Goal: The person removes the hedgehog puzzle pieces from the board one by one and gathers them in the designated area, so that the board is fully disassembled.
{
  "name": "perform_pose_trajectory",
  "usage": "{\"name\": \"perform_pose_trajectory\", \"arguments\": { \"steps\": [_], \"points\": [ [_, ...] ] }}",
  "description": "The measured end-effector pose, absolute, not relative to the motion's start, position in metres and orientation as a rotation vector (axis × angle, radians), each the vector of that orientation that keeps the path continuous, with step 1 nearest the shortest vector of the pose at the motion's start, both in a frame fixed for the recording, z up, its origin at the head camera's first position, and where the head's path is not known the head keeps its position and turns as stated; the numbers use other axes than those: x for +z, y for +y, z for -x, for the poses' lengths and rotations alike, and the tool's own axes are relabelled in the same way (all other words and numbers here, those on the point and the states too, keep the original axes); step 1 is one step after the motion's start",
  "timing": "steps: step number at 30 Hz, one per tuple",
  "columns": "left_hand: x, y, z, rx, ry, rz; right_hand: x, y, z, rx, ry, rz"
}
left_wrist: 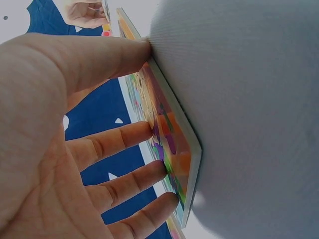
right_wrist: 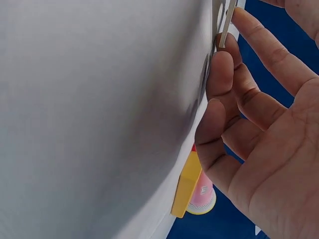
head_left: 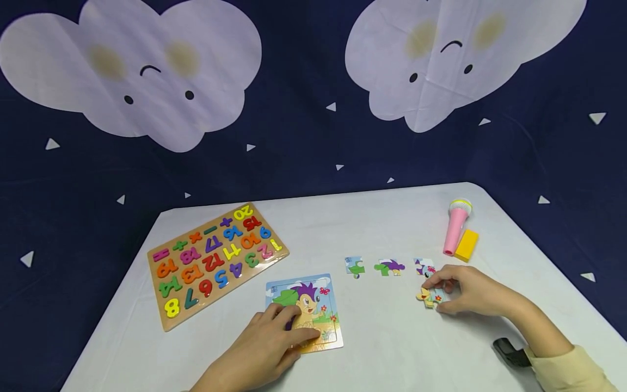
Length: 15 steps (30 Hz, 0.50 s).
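Observation:
My left hand (head_left: 262, 348) rests on a square picture puzzle board (head_left: 327, 288) showing a cartoon hedgehog with purple spines. In the left wrist view, its spread fingertips (left_wrist: 158, 169) touch the board's face and the thumb lies at the near edge. To the right, my right hand (head_left: 477, 291) pinches a jigsaw piece (head_left: 430, 298) with yellow and flower print, tilted over the tabletop; the right wrist view shows the piece's thin edge (right_wrist: 228, 25) at the fingertips. Beyond it lie three loose pieces in a row: a green one (head_left: 355, 267), a green-purple one (head_left: 390, 267) and a purple-blue one (head_left: 422, 264).
A wooden number board (head_left: 220, 261) with colourful numerals lies at the left. At the back right are a pink toy microphone (head_left: 456, 226) and a yellow block (head_left: 467, 245). A black object (head_left: 510, 353) sits by the right sleeve. White cloth covers the table (head_left: 382, 348).

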<state>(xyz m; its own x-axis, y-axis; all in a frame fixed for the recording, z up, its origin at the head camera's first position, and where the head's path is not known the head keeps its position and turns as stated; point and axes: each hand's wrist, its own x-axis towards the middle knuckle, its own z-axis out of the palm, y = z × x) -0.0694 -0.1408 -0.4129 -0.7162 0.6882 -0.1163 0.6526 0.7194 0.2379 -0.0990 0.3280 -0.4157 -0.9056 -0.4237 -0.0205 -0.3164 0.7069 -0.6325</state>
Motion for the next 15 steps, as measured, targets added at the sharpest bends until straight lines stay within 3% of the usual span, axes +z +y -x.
{"name": "perform_pose_trajectory", "arguments": {
  "steps": [15],
  "points": [
    [-0.4134, -0.1413, 0.07, 0.26, 2.737, -1.098, -0.4163, 0.3254, 0.0939, -0.913, 2.784, 0.54]
  ]
}}
